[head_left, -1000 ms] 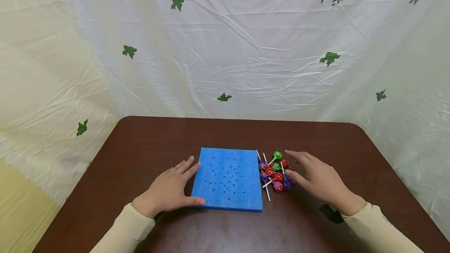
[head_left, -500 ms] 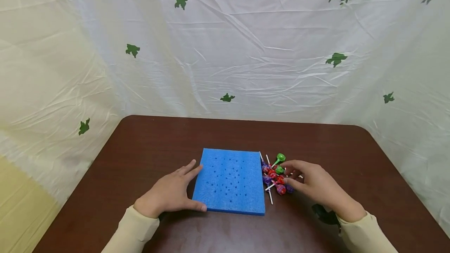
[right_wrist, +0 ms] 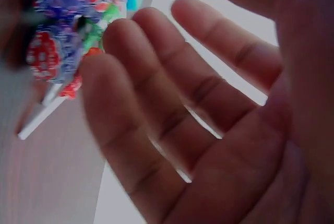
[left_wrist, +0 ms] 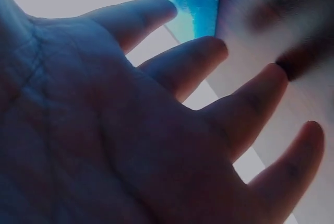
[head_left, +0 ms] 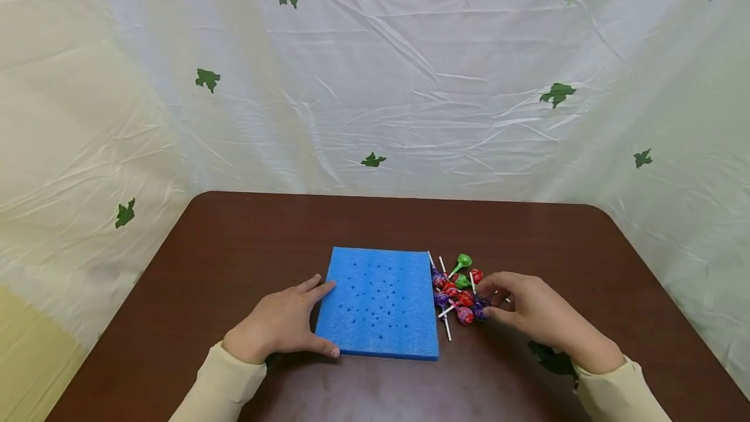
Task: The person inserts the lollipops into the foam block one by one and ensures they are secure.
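A blue foam board (head_left: 381, 337) dotted with small holes lies flat on the table. My left hand (head_left: 281, 324) is at its left side, fingers spread, fingertips at the edge and thumb by the near corner. Against the board's right side lies a pile of wrapped lollipops (head_left: 464, 298) in red, green and purple, white sticks pointing various ways. My right hand (head_left: 539, 314) reaches over the pile's right end, fingers bent and thumb apart, close to a purple lollipop (head_left: 479, 308). In the right wrist view, the lollipops (right_wrist: 52, 46) sit just beyond my fingertips.
The dark brown table (head_left: 293, 226) has rounded far corners. Behind it hangs a pale curtain (head_left: 410, 116) printed with green leaves, continuing along both sides. A dark shape (head_left: 551, 358) shows beneath my right wrist.
My right hand has come down to the pile with its fingers bending in, then shifted slightly right, uncovering a red lollipop. The left hand stays at the board's edge; the head view shifts slightly.
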